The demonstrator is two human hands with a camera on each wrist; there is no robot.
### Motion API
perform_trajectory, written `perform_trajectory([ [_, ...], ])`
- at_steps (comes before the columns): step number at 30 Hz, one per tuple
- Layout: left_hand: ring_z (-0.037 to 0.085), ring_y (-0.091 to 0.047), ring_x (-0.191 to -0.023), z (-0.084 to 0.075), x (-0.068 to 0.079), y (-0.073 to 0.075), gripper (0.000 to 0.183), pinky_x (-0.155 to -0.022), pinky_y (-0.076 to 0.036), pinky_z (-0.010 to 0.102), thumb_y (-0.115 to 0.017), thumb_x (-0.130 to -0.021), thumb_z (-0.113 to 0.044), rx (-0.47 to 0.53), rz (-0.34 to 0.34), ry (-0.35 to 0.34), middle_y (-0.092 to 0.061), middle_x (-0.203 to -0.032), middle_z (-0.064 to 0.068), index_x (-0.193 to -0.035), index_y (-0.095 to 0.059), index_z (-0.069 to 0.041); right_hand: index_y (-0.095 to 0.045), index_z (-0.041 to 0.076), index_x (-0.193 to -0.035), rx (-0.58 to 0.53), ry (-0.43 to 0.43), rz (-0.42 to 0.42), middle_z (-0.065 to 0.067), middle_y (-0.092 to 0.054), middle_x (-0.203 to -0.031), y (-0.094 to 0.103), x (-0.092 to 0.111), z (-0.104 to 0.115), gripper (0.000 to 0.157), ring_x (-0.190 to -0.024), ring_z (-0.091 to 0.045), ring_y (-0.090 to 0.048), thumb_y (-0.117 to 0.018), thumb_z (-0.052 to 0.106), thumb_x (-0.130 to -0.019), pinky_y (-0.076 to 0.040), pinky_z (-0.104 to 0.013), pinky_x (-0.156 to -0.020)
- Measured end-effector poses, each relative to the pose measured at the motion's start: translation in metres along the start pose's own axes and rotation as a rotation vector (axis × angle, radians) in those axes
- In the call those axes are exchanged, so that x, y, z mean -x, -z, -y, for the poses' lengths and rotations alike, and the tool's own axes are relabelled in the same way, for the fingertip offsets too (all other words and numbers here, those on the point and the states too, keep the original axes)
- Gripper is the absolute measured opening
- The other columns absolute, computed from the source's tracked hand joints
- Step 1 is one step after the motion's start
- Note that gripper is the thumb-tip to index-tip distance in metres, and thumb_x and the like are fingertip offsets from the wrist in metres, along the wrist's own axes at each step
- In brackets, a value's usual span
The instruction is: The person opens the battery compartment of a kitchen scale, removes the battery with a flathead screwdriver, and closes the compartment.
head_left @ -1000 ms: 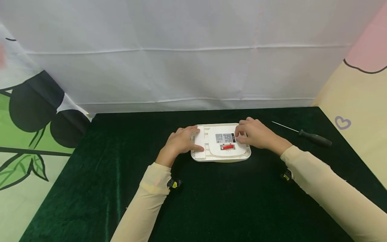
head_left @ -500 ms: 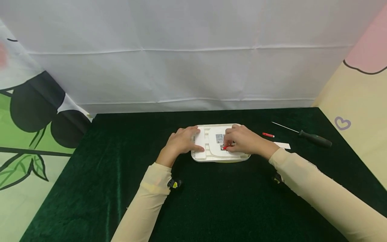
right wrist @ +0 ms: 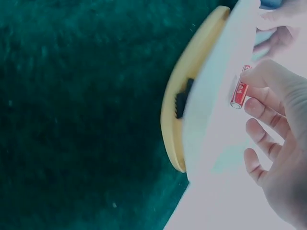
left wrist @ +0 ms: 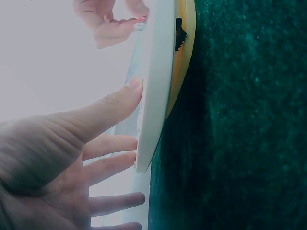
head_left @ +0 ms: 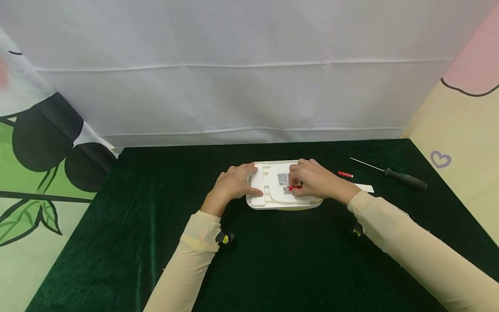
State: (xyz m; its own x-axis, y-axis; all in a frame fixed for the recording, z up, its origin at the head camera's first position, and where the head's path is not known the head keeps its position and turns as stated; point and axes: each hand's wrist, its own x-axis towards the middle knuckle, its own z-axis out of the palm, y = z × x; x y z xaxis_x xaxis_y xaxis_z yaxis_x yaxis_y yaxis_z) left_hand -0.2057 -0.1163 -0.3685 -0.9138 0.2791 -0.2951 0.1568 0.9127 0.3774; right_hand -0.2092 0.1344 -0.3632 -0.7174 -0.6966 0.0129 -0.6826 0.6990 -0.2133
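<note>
A flat white device [head_left: 273, 198] with rounded corners lies on the dark green cloth, its labelled, battery-slot side up. Its underside is yellow, with a black toothed part at the edge in both wrist views. My left hand [head_left: 235, 181] rests on its left end, thumb and spread fingers nearly straight against it, as the left wrist view [left wrist: 72, 153] confirms. Over the battery slot, my right hand [head_left: 312, 180] pinches a small red battery [right wrist: 239, 93] between thumb and fingers. The battery tilts up from the slot; how much of it sits inside is hidden by the fingers.
Right of the device lie another red battery [head_left: 345, 174] and a white strip-like piece [head_left: 365, 187], partly behind the right wrist. Farther right is a screwdriver [head_left: 405, 178] with a dark handle. A white cloth wall [head_left: 249, 99] stands behind the table.
My right hand has moved left from the device's right edge to the slot and taken hold of the battery, lifting it slightly. The loose battery and white piece came into view. My left hand stays put.
</note>
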Motion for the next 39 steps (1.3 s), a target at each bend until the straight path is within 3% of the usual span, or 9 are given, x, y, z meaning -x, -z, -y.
perform_trajectory([
  [5, 0.03, -0.029, -0.144, 0.0, 0.0, 0.0, 0.079, -0.115, -0.022, 0.059, -0.075, -0.082, -0.05, -0.006, -0.007, 0.0, -0.028, -0.161, -0.003, -0.149, -0.042, -0.023, -0.072, 0.017, -0.087, 0.049, -0.071, -0.054, 0.003, -0.061, -0.089, 0.016, 0.008, -0.017, 0.01, -0.084, -0.018, -0.047, -0.077, 0.025, -0.083, -0.034, -0.033, -0.073],
  [12, 0.031, -0.03, -0.144, 0.0, 0.001, 0.0, 0.079, -0.114, -0.024, 0.058, -0.074, -0.082, -0.05, -0.011, -0.018, -0.001, -0.028, -0.161, -0.002, -0.149, -0.042, -0.022, -0.071, 0.014, -0.086, 0.088, -0.221, -0.129, -0.002, -0.062, -0.089, 0.026, 0.032, -0.061, 0.004, -0.082, -0.022, -0.048, -0.073, 0.018, -0.085, -0.036, -0.042, -0.075],
  [19, 0.031, -0.03, -0.143, 0.001, 0.0, -0.001, 0.079, -0.114, -0.023, 0.059, -0.075, -0.082, -0.05, -0.003, -0.016, -0.003, -0.029, -0.161, -0.002, -0.149, -0.042, -0.023, -0.072, 0.01, -0.088, 0.122, -0.354, -0.065, -0.005, -0.063, -0.089, 0.013, 0.059, -0.09, 0.009, -0.085, -0.026, -0.05, -0.071, 0.018, -0.085, -0.037, -0.043, -0.073],
  [26, 0.031, -0.03, -0.143, 0.001, 0.0, 0.0, 0.08, -0.114, -0.024, 0.059, -0.074, -0.082, -0.051, -0.006, -0.015, -0.01, -0.028, -0.161, -0.003, -0.15, -0.041, -0.023, -0.071, 0.01, -0.089, 0.126, -0.397, -0.037, -0.006, -0.062, -0.089, 0.003, 0.073, -0.1, 0.01, -0.087, -0.027, -0.049, -0.073, 0.019, -0.085, -0.037, -0.044, -0.074],
  [39, 0.031, -0.031, -0.143, 0.001, 0.0, 0.001, 0.081, -0.113, -0.024, 0.058, -0.074, -0.082, -0.051, -0.008, -0.008, -0.009, -0.028, -0.161, -0.003, -0.15, -0.04, -0.023, -0.07, 0.012, -0.087, 0.111, -0.403, -0.05, -0.005, -0.061, -0.087, 0.0, 0.08, -0.106, 0.012, -0.085, -0.026, -0.049, -0.076, 0.022, -0.085, -0.037, -0.042, -0.073],
])
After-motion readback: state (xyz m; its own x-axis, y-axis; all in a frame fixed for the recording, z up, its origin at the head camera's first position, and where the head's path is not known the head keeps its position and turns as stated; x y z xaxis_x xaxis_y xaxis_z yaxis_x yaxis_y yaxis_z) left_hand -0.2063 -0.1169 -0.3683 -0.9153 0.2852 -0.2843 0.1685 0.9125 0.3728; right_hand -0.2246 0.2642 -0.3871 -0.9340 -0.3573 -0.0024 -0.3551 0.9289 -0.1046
